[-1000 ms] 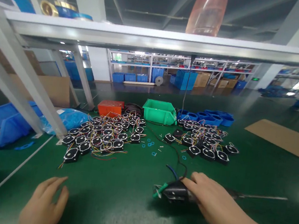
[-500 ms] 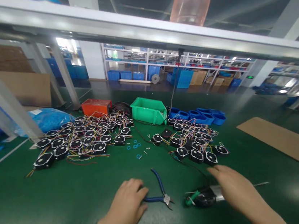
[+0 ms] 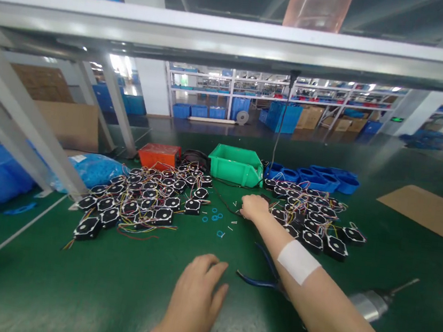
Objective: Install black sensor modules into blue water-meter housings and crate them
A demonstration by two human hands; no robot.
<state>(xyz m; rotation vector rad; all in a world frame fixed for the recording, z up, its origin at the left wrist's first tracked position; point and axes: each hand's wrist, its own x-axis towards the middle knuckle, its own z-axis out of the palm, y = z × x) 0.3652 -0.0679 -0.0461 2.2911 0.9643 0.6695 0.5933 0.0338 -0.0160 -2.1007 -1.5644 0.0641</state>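
Note:
My right hand reaches forward across the table, its fingers curled down over a small black motor that it hides from view. Beside it on the right lie several black motors with white-edged faces and coloured wires. My left hand hovers or rests low over the green table, holding nothing, with thumb and fingers apart. Between the hands lie blue-handled cutting pliers, their jaws covered by my right forearm. An electric screwdriver with a silver body lies right of that forearm, partly hidden.
More wired motors crowd the left side. Blue rings and small screws lie mid-table. Behind stand an orange box, a green bin and blue round parts. Cardboard lies at right; a cable hangs down.
My right hand has left the screwdriver and moved forward and left to a motor. My left hand has drawn away from the pliers' handle, with fingers more spread. The view has turned left.

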